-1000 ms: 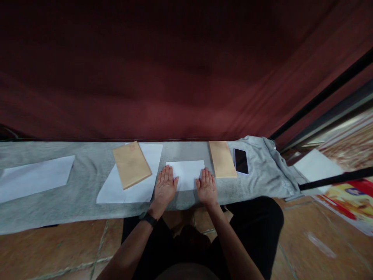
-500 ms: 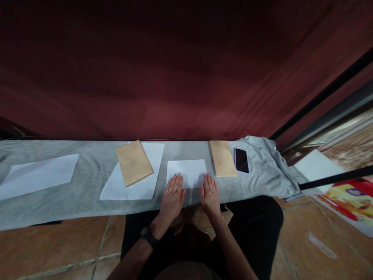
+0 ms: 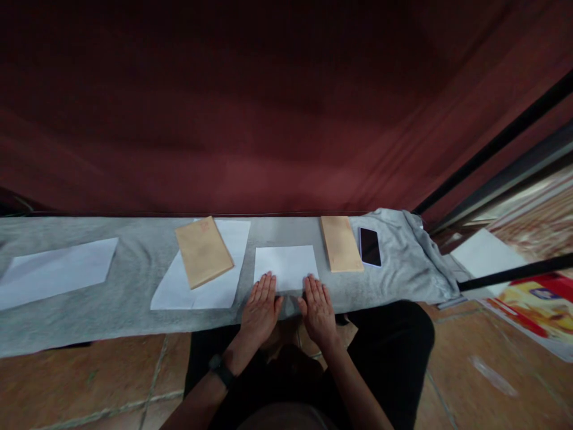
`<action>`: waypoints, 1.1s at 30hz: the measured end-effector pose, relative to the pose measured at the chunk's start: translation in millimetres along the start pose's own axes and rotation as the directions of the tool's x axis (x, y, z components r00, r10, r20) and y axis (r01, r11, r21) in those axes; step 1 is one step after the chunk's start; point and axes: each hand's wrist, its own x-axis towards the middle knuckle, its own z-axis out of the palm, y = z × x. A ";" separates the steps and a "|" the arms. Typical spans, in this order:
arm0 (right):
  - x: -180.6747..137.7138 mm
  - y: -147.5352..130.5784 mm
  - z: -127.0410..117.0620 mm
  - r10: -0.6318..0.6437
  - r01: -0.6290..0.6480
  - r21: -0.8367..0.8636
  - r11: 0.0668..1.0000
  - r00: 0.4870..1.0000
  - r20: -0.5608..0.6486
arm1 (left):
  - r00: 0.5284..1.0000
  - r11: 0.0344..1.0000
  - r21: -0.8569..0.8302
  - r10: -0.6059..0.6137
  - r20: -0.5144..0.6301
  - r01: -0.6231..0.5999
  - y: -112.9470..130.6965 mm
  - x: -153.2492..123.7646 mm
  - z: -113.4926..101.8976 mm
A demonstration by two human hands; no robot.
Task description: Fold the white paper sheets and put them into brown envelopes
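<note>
A white sheet of paper point(image 3: 285, 263) lies flat on the grey cloth in front of me, its near edge facing my body. My left hand point(image 3: 261, 307) rests palm down with its fingers stretched out, the fingertips over the paper's near left corner. At the near right corner, my right hand point(image 3: 317, 307) lies flat in the same way, fingertips on the paper's edge and thumb held apart. Neither hand grips anything. Brown envelopes point(image 3: 342, 243) lie to the right of the paper, beside a dark-screened phone point(image 3: 370, 246).
Left of the paper, another stack of brown envelopes point(image 3: 205, 252) sits on white sheets point(image 3: 219, 295). Further left lies more white paper point(image 3: 58, 272). Grey cloth point(image 3: 134, 263) covers the narrow table against a dark red wall point(image 3: 268, 149). A black bar point(image 3: 514, 275) crosses at right.
Both hands have slid slightly back toward me, from over the paper to its near edge, and the right thumb has spread. The paper stays in about the same place.
</note>
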 end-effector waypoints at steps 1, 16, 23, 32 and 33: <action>-1.4 1.2 0.5 0.002 -0.002 -0.007 1.000 1.000 -0.007 | 1.000 1.000 -0.002 -0.028 -0.010 0.028 -3.9 2.7 0.5; -5.3 3.8 0.2 0.001 -0.001 0.020 1.000 1.000 -0.015 | 0.993 0.990 -0.109 0.097 0.070 -0.089 26.4 85.1 18.8; 12.0 -0.7 -1.0 0.121 -0.123 0.053 0.991 0.992 0.039 | 0.991 0.991 -0.103 0.099 0.089 -0.089 6.4 96.9 18.3; 106.3 -13.2 18.0 -0.005 -0.022 0.201 0.979 0.991 0.132 | 0.994 0.996 -0.066 0.064 0.086 -0.058 -7.2 91.8 21.1; 110.8 -14.4 21.6 -0.024 -0.001 0.188 0.982 0.991 0.130 | 0.995 0.997 -0.056 0.056 0.088 -0.051 -8.9 92.3 20.8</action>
